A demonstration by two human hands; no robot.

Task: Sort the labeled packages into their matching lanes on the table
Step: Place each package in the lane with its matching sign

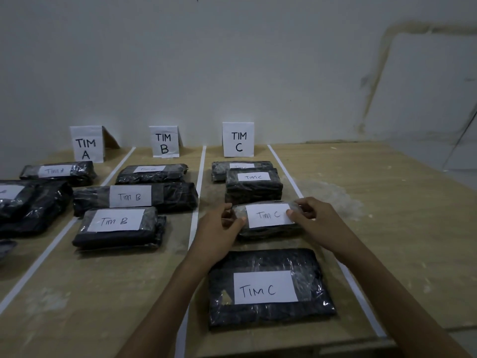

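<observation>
- Centre right of the frame: both hands grasp one "Tim C" package [268,216], the left hand [219,228] curled round its left end and the right hand [316,218] pinching its right end, probably to square it.
- It sits in the lane below the TIM C sign [238,139], so it matches.
- Wooden table [387,202], white tape lines [199,177], stained wall [232,60].

I see dim, grey light. Faint shine on front package [320,285] wrap. Wall [232,60] darker at corners. Far left fuzzy.
</observation>
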